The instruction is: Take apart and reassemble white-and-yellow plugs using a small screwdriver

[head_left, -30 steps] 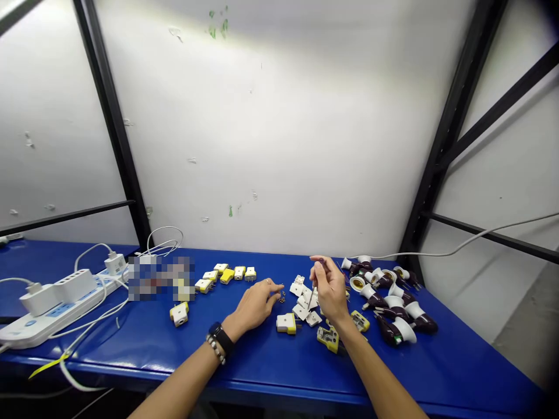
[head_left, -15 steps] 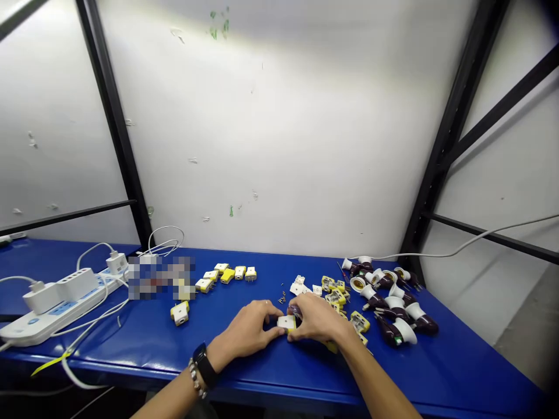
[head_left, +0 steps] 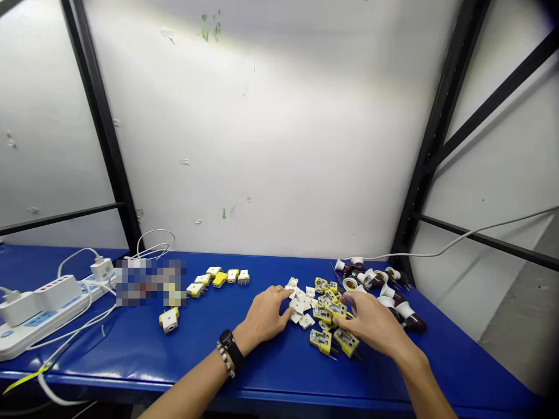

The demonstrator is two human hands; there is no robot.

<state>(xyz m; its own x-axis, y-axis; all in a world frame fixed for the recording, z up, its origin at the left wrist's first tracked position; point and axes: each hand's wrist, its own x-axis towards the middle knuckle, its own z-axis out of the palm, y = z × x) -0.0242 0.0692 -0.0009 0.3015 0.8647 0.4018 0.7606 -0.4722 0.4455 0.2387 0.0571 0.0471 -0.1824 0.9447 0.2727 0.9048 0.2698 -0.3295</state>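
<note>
My left hand (head_left: 267, 316) rests low over the table with thumb and index finger apart, the fingertips at the edge of a pile of white plug covers (head_left: 300, 304). To the right, my right hand (head_left: 371, 322) has its thumb and fingers around a yellow plug housing (head_left: 336, 309), its metal contacts showing on top. More open yellow housings lie around it, two of them nearer me: one plug housing (head_left: 321, 341) and another plug housing (head_left: 346, 342). Something dark between the right fingers is too blurred to name.
Several closed yellow-and-white plugs (head_left: 219, 280) stand at the left, with one plug (head_left: 169, 319) closer. White-and-maroon lamp holders (head_left: 406, 317) are heaped at the right by a thin screwdriver (head_left: 335, 271). A white power strip (head_left: 43, 317) with cables occupies the far left.
My hands have moved apart, and the white-and-yellow plug between them is no longer there. The left hand is at the white covers; the right has shifted right to the yellow housings.
</note>
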